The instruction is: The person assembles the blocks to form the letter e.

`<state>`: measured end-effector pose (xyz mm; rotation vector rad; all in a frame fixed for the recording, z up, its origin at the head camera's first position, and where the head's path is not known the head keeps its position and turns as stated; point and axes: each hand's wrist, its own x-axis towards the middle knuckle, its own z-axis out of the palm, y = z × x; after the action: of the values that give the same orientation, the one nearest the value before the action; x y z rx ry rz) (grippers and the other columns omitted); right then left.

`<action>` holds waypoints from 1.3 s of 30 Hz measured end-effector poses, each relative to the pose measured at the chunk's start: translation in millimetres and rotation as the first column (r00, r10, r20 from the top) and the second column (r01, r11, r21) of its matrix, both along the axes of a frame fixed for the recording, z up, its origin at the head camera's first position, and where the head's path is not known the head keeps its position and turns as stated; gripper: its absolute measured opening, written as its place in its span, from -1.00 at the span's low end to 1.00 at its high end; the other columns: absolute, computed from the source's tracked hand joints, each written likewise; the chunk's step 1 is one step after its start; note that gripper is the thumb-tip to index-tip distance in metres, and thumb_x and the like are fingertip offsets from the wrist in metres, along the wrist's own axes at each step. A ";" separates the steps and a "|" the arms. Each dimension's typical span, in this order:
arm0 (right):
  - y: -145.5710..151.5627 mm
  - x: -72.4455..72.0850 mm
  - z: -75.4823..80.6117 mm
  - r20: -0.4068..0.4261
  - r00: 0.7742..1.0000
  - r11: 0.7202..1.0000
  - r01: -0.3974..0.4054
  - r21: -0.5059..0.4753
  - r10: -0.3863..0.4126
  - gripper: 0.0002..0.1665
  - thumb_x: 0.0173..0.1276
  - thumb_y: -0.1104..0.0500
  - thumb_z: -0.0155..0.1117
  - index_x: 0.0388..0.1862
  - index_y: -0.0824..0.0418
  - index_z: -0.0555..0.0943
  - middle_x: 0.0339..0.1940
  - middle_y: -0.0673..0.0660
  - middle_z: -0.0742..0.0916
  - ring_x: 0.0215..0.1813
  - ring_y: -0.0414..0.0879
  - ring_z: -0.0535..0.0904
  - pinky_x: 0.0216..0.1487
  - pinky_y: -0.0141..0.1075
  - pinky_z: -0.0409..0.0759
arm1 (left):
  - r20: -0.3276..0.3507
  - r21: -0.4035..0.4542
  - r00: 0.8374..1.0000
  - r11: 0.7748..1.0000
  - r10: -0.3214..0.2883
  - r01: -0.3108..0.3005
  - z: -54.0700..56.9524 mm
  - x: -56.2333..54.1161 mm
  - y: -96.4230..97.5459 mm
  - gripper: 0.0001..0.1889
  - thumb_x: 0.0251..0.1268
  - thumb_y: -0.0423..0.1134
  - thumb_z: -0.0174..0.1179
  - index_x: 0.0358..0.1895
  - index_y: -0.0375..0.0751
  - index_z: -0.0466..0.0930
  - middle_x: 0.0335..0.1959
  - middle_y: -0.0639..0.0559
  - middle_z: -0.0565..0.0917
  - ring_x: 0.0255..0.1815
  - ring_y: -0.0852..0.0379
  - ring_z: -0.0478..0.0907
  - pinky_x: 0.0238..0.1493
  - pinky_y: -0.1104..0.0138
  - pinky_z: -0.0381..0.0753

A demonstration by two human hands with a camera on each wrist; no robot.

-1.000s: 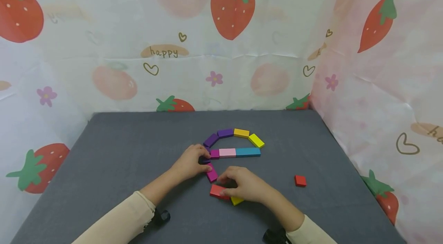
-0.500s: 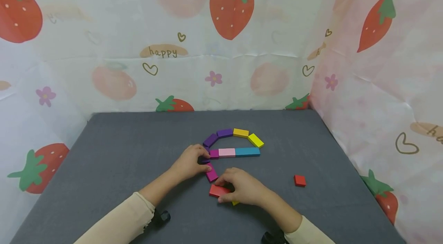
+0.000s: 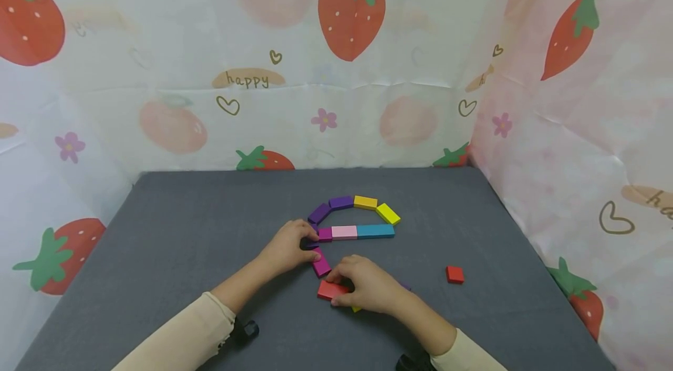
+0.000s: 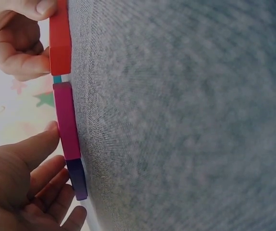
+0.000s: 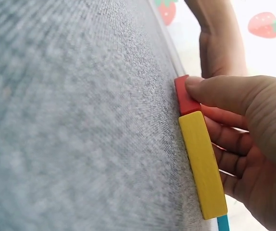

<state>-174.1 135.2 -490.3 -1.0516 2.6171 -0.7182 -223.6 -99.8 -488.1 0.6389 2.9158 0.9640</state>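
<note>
My left hand [image 3: 288,247] rests at the left of a curve of coloured wooden blocks, its thumb touching a magenta block [image 4: 68,121] and its fingers loosely beside a dark purple block [image 4: 77,179]. In front of it, my right hand [image 3: 370,283] pinches a red block [image 3: 331,290] between thumb and forefinger. A yellow block [image 5: 203,165] lies end to end with the red one, mostly hidden under the right hand in the head view. A small gap separates red and magenta blocks.
Purple blocks [image 3: 342,202], an orange-yellow block [image 3: 365,202] and a yellow block form the upper arc. Inside runs a row with a pink block [image 3: 344,232] and a blue block [image 3: 375,231]. A small red block [image 3: 454,274] lies apart on the grey cloth [image 3: 210,207].
My right hand has shifted slightly left, and its thumb has moved from the red block's top to its near edge, covering more of the yellow block. The left hand stays put.
</note>
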 end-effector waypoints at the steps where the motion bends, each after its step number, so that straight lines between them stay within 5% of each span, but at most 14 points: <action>1: -0.2 0.3 0.3 0.002 1.000 1.000 0.003 0.001 -0.003 -0.61 0.27 -0.12 0.53 0.06 -0.12 0.74 -0.15 -0.25 0.67 -0.08 -0.28 0.51 0.01 -0.37 0.54 | 0.003 0.002 1.000 1.000 0.000 0.000 0.3 0.2 0.0 -0.64 0.08 -0.15 0.58 -0.08 -0.23 0.78 0.00 -0.03 0.69 0.13 -0.08 0.53 0.27 0.02 0.49; 39: 8.1 -4.6 4.4 0.045 0.988 0.988 0.151 -0.039 -0.149 -0.66 0.22 0.02 0.57 -0.02 -0.02 0.75 -0.24 -0.18 0.63 -0.20 -0.26 0.51 -0.12 -0.37 0.55 | 0.003 -0.028 1.000 1.000 0.011 -0.011 -1.6 -1.8 0.7 -0.64 0.07 -0.14 0.59 -0.09 -0.20 0.79 -0.01 -0.01 0.69 0.13 -0.06 0.54 0.29 0.04 0.48</action>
<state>-178.7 143.2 -485.9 -0.8472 2.6773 -0.8226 -225.4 -99.1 -489.7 0.6200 2.9275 0.9226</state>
